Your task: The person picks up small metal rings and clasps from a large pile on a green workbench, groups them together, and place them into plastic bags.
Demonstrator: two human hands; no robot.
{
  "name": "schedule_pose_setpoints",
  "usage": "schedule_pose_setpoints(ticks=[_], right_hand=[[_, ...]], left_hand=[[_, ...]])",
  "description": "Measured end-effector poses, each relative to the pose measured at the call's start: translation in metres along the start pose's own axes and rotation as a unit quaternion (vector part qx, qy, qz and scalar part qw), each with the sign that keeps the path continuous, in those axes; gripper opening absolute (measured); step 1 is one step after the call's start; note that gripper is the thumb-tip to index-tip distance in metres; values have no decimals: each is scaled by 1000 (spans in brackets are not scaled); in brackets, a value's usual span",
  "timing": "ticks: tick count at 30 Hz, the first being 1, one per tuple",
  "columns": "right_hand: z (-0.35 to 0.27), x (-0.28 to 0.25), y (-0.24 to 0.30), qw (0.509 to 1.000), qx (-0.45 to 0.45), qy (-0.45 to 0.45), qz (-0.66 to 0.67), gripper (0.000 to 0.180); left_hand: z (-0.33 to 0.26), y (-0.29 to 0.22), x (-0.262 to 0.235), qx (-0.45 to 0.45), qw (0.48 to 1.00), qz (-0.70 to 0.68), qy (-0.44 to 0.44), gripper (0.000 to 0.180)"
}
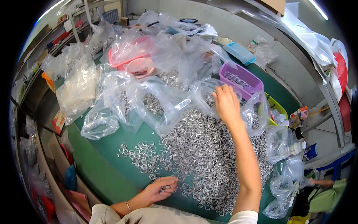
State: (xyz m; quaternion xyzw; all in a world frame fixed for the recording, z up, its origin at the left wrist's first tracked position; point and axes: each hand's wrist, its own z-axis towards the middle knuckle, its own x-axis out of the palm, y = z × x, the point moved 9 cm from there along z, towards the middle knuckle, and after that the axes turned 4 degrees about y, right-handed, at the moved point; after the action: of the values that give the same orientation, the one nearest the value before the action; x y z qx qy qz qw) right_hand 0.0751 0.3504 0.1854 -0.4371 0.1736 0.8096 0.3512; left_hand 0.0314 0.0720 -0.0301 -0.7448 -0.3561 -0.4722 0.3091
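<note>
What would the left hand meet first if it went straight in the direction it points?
Probably the loose metal rings lying just right of the left hand, though its height above the table is unclear.

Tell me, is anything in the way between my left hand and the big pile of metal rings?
Nothing visible blocks it: your left hand, some rings in its grip, is at the pile's near-left edge, with only scattered rings between. The clear plastic bags lie along the far side.
</note>
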Motion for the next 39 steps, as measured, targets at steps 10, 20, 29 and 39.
schedule_pose_setpoints(ticks=[10,20,29,39], right_hand=[[-78,-37,56,972,0,82,222,15],[-198,-29,146,879,120,147,438,30],[-230,-37,144,890,186,65,412,26],[-235,-31,151,875,198,58,439,26]], left_hand=[[-3,-20,-12,73,984,-159,-37,22],[-5,-27,34,99,977,-162,97,30],[-2,-10,29,83,983,-159,28,26],[-1,-11,3,86,963,-255,27,22]])
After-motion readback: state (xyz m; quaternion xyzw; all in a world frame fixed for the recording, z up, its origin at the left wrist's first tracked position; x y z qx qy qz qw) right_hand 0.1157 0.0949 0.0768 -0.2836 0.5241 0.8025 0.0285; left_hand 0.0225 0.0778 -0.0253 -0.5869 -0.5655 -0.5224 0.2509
